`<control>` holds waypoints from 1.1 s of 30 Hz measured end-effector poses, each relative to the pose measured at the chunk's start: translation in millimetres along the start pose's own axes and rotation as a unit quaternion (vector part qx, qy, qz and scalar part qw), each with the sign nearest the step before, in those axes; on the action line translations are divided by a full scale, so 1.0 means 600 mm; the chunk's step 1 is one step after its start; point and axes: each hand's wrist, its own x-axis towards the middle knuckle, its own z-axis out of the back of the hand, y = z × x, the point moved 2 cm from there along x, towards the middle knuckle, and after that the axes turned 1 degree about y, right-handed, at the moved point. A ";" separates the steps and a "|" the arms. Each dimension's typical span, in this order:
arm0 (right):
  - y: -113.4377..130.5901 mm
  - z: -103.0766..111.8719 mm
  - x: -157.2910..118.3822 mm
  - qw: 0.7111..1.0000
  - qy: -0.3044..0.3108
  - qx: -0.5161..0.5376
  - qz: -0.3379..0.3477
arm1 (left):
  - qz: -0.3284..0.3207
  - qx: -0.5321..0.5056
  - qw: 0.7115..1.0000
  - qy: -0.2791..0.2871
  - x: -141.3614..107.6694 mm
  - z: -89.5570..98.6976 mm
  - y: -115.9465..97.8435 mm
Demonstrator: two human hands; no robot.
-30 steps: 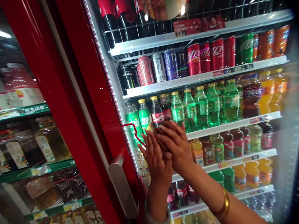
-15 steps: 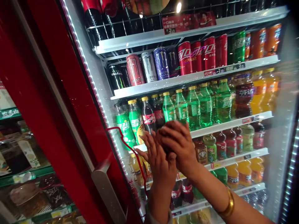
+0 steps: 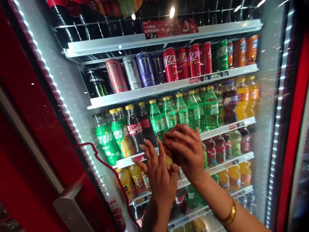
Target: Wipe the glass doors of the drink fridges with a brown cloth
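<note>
My left hand (image 3: 160, 172) is raised in front of the glass door of a drinks cooler, its fingers spread and nothing visible in it. Just right of it and partly above, my right hand (image 3: 187, 148) has its fingers curled together around something dark that I cannot make out. A gold bangle (image 3: 231, 211) circles the right wrist. Behind the hands stand a cola bottle (image 3: 134, 129) and a green bottle (image 3: 156, 119) on a white shelf (image 3: 214, 132).
Monster cans (image 3: 116, 75) and red cola cans (image 3: 170, 64) line the shelf above. Orange drinks (image 3: 234, 177) stand lower down. At the left are the red door frame (image 3: 26, 106) and a grey handle (image 3: 70, 209). A red line (image 3: 106, 164) runs down the glass.
The view has shifted right, so the cooler appears further left and its right frame shows. My hands stay close together, with slightly more space between their fingers.
</note>
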 end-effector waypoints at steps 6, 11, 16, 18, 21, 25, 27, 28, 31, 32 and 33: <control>-0.068 0.069 -0.069 0.996 0.071 -0.037 0.043 | -0.007 -0.013 1.000 0.019 -0.009 -0.039 -0.034; -0.132 0.100 0.024 0.993 -0.073 -0.048 -0.075 | -0.009 -0.020 0.998 0.059 -0.010 -0.078 -0.071; -0.091 0.073 -0.017 0.997 0.039 -0.069 0.018 | -0.019 0.001 0.999 0.032 -0.006 -0.092 -0.081; -0.085 0.083 -0.080 0.991 0.101 -0.083 0.040 | -0.021 0.008 1.000 0.021 -0.006 -0.094 -0.084; -0.113 0.123 -0.145 0.983 0.141 -0.104 0.053 | -0.011 0.000 1.000 0.020 -0.006 -0.101 -0.090; -0.180 0.167 -0.103 0.986 0.099 -0.132 -0.031 | 0.014 0.006 1.000 -0.002 0.001 -0.118 -0.107; -0.196 0.166 -0.051 0.987 0.036 -0.130 -0.084 | 0.015 0.019 1.000 -0.015 0.005 -0.130 -0.120; -0.196 0.160 -0.029 0.987 0.017 -0.124 -0.097 | 0.011 0.027 0.999 -0.012 0.007 -0.136 -0.127; -0.175 0.138 -0.010 0.993 0.042 -0.089 -0.063 | -0.010 0.048 0.999 -0.007 0.007 -0.156 -0.150; -0.168 0.137 -0.021 0.994 0.066 -0.075 -0.040 | -0.012 0.054 0.998 -0.007 0.006 -0.162 -0.157; -0.165 0.142 -0.038 0.994 0.091 -0.065 -0.017 | -0.011 0.060 0.998 -0.006 0.004 -0.167 -0.163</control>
